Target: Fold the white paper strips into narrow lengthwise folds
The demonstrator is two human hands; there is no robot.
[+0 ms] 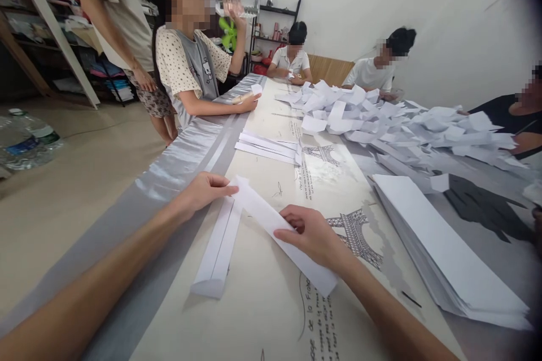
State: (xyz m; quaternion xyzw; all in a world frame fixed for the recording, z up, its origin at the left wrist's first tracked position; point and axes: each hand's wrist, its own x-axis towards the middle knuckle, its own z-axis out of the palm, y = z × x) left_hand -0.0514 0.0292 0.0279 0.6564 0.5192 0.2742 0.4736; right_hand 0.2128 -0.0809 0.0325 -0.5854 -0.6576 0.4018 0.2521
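A long white paper strip point(271, 223) lies slantwise on the table in front of me. My left hand point(203, 190) pinches its upper end, fingers closed on the paper. My right hand point(311, 234) presses down on its middle with curled fingers. Beside it, to the left, lies a folded white paper strip point(218, 254), under the left hand's end of the first strip.
A stack of white sheets point(444, 248) sits at my right. A heap of folded papers point(381, 118) covers the far table. Several folded strips point(269, 146) lie mid-table. Several people sit or stand around; one drinks from a bottle point(237, 4). Water bottles point(25, 135) stand at left.
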